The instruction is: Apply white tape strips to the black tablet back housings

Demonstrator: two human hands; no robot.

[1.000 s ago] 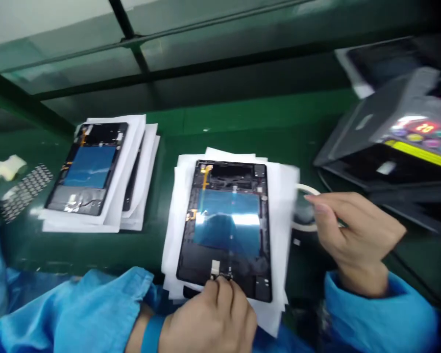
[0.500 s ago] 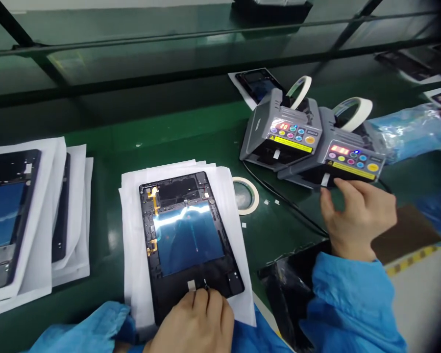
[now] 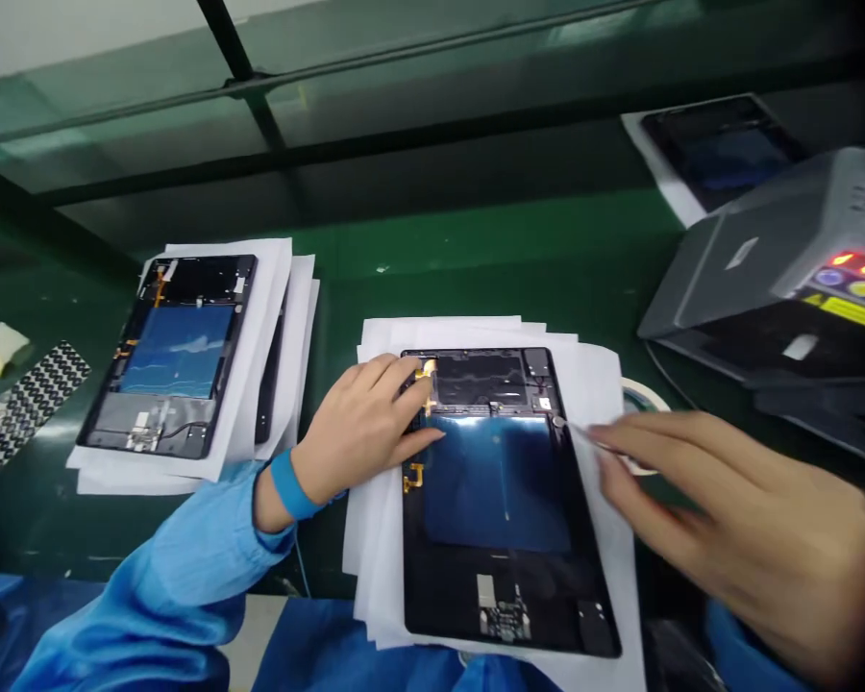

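Note:
An opened tablet (image 3: 497, 481) lies on white sheets (image 3: 609, 538), its dark blue battery and orange flex cables exposed. My left hand (image 3: 364, 418) rests across its upper left edge, thumb and fingers apart, the fingertips by the upper flex cable (image 3: 427, 375). At the right edge of the tablet, my right hand (image 3: 735, 509) is smeared by motion. Its thumb and index finger are pinched on a small whitish strip of tape (image 3: 583, 431), held beside the tablet's upper right side. A roll of tape (image 3: 645, 392) is partly hidden behind that hand.
A grey tape dispenser (image 3: 778, 250) with a lit display stands at the right. Behind it lies another tablet (image 3: 721, 149) on paper. To the left, another open tablet (image 3: 177, 351) tops a paper-layered stack. A patterned black-and-white strip (image 3: 33, 404) lies at the far left.
My right hand has come from the tape dispenser to the tablet with a tape strip. My left hand has moved from the tablet's bottom edge to its upper left. The view has swung left.

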